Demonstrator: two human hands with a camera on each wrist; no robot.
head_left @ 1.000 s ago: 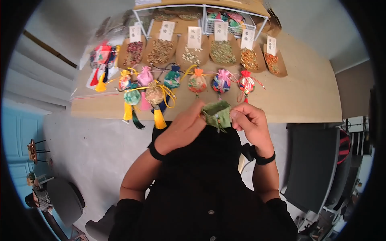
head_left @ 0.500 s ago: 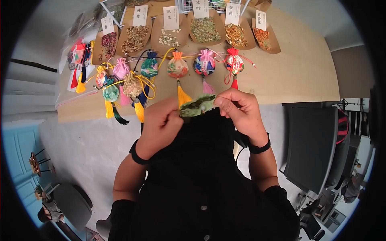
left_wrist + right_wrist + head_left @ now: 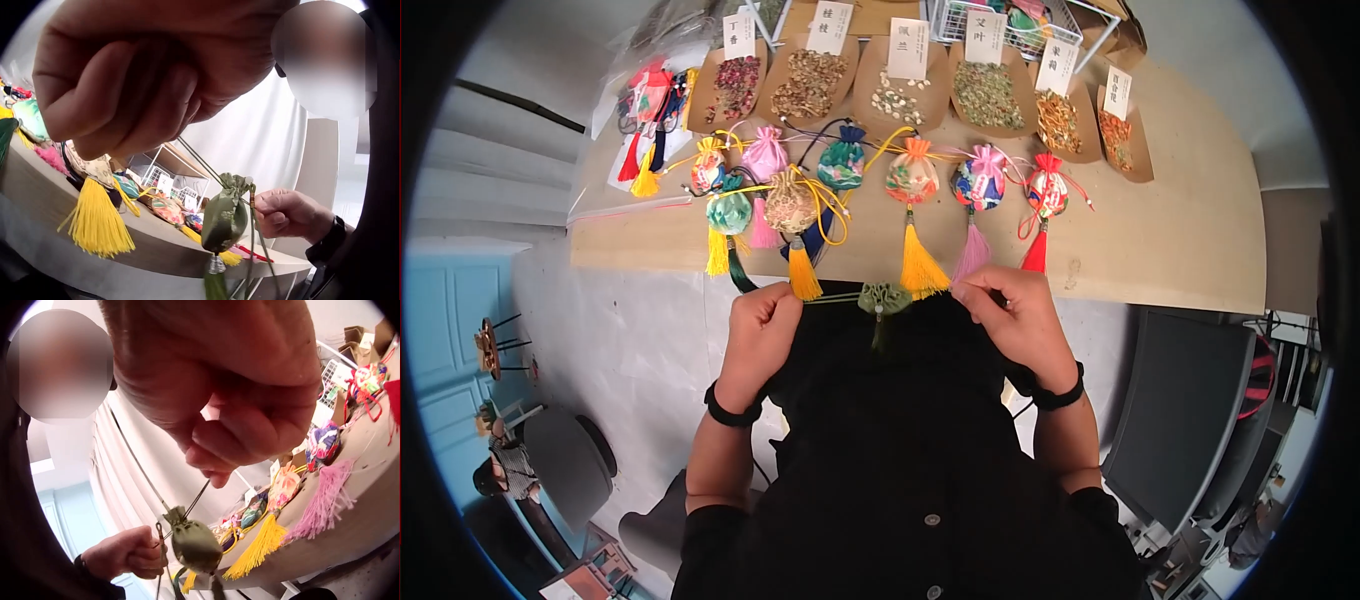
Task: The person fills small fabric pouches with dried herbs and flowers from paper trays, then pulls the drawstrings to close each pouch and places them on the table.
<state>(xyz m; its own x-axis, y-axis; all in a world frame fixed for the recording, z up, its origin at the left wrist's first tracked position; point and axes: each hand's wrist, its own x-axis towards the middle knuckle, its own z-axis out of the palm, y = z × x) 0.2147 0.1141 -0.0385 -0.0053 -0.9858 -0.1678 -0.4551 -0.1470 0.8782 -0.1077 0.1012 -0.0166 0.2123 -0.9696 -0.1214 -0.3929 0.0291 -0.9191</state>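
Note:
A green pouch (image 3: 884, 298) hangs between the two hands in front of the table's near edge, its neck gathered and a green tassel below it. The left hand (image 3: 761, 335) grips green cord that runs taut to the pouch neck. Cord on the other side is pinched by the right hand (image 3: 1022, 322). In the left wrist view the pouch (image 3: 224, 220) looks full and closed at the top, with cord ends dangling beside it. The right wrist view shows the pouch (image 3: 195, 545) below the curled fingers of the right hand (image 3: 231, 406).
Several coloured pouches with tassels, among them an orange-topped one (image 3: 912, 178) and a red one (image 3: 1048, 190), lie along the table (image 3: 1180, 230). Behind them stand paper trays of dried herbs (image 3: 987, 95) with label cards. A wire basket (image 3: 1020, 35) is at the back.
The hands have moved apart, from holding the pouch's open rim to gripping cords on either side. The pouch mouth has drawn closed. The head view has shifted.

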